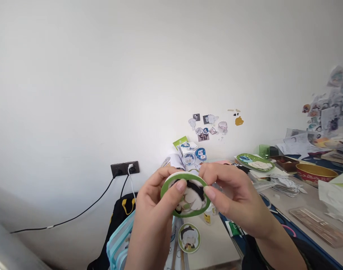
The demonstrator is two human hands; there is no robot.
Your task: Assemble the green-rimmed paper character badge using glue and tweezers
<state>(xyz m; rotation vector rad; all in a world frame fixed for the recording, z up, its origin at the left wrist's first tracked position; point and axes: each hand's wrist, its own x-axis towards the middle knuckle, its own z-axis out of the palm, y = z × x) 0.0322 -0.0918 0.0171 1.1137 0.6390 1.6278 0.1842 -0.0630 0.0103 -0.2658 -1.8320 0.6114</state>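
Over the desk (216,243), head view: left hand (154,208) is gripping a green-rimmed round disc (192,200), thumb lying across its printed face. Right hand (237,189) is pinching the disc's right edge. A second round disc (189,238) is lying below, on the desk. Stickers (203,135) are clinging to the wall (75,93) behind.

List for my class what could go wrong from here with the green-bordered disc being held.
The left hand covers part of the printed green-bordered disc and might smudge it. The right hand pinches its rim, which could bend it. If it slips, it might land on the similar disc lying below.
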